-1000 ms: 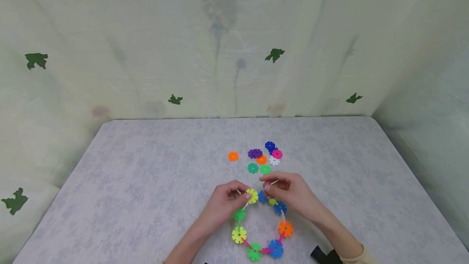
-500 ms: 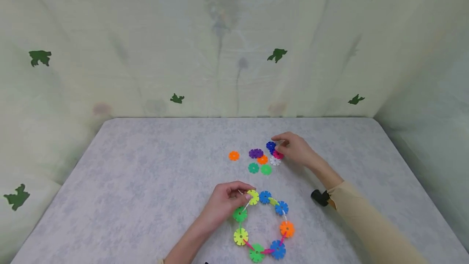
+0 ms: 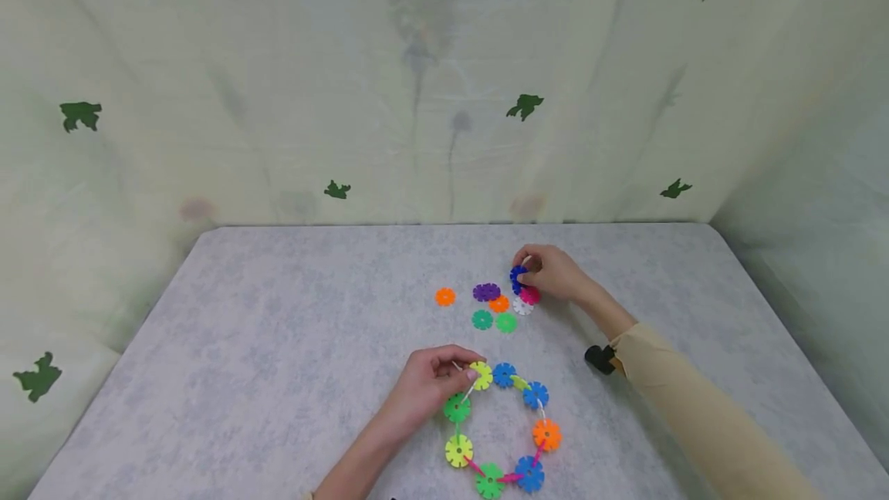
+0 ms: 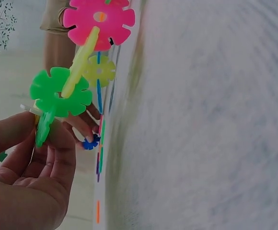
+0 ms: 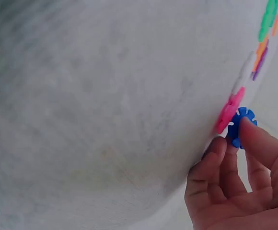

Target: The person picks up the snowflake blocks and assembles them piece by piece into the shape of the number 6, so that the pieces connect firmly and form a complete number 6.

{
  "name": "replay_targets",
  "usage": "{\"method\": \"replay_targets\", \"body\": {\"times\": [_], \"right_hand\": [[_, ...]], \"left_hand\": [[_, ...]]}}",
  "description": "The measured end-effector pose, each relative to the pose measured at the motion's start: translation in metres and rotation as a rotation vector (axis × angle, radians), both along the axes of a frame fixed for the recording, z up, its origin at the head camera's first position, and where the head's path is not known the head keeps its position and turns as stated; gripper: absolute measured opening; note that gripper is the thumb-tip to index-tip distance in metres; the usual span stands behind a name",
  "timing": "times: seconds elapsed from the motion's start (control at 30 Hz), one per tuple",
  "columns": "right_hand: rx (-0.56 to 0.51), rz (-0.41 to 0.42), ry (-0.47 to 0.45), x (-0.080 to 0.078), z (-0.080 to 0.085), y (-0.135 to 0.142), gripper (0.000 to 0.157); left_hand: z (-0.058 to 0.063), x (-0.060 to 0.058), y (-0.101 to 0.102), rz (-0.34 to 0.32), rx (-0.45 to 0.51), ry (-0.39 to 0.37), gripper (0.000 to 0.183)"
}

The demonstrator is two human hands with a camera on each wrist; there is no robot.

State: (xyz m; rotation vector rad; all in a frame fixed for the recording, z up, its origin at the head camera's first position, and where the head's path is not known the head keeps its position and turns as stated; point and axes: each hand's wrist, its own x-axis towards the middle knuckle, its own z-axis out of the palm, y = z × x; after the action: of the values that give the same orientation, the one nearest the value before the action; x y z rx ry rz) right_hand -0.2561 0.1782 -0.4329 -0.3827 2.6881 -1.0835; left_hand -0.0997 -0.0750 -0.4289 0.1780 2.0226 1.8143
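My left hand (image 3: 432, 383) pinches the yellow end of a chain of slotted plastic discs (image 3: 458, 451), which curves round almost into a ring. That yellow disc (image 3: 482, 375) lies close beside a blue disc (image 3: 504, 375) at the chain's other end. In the left wrist view the green disc (image 4: 57, 96) and pink disc (image 4: 100, 21) of the chain rise above the fingers. Farther back, my right hand (image 3: 553, 272) pinches a dark blue slotted disc (image 5: 243, 125) between thumb and fingers. It is tilted on edge next to a pink disc (image 5: 230, 112).
Loose discs lie around the right hand: a white one (image 3: 522, 306), purple ones (image 3: 486, 292), an orange one (image 3: 498, 304) and two greens (image 3: 506, 322). Another orange disc (image 3: 445, 297) sits farther left. A hanging cloth (image 3: 278, 99) stands behind the table (image 3: 278, 330).
My right hand has left the chain's top, reached back to the loose discs and taken hold of a dark blue one. The left hand has kept its grip on the chain.
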Motion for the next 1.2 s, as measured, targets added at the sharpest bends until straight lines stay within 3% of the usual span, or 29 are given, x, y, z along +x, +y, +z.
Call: {"method": "replay_targets", "body": {"times": [0.2, 0.6, 0.8, 0.97, 1.2], "right_hand": [[-0.078, -0.059, 0.033, 0.018, 0.010, 0.005, 0.013], [-0.331, -0.059, 0.035, 0.105, 0.021, 0.002, 0.020], [-0.456, -0.101, -0.071, 0.137, 0.023, -0.012, 0.024], [-0.508, -0.135, -0.150, 0.153, 0.022, -0.025, 0.019], [-0.505, -0.117, -0.110, 0.160, 0.021, -0.034, 0.007]], "left_hand": [[0.000, -0.001, -0.002, 0.002, -0.003, 0.008, 0.021], [0.001, 0.000, 0.000, 0.049, 0.011, 0.055, 0.021], [0.003, 0.001, 0.001, 0.050, 0.031, 0.050, 0.019], [0.004, 0.001, 0.001, 0.045, 0.054, 0.054, 0.018], [0.003, 0.001, 0.000, 0.049, 0.069, 0.071, 0.018]]}}
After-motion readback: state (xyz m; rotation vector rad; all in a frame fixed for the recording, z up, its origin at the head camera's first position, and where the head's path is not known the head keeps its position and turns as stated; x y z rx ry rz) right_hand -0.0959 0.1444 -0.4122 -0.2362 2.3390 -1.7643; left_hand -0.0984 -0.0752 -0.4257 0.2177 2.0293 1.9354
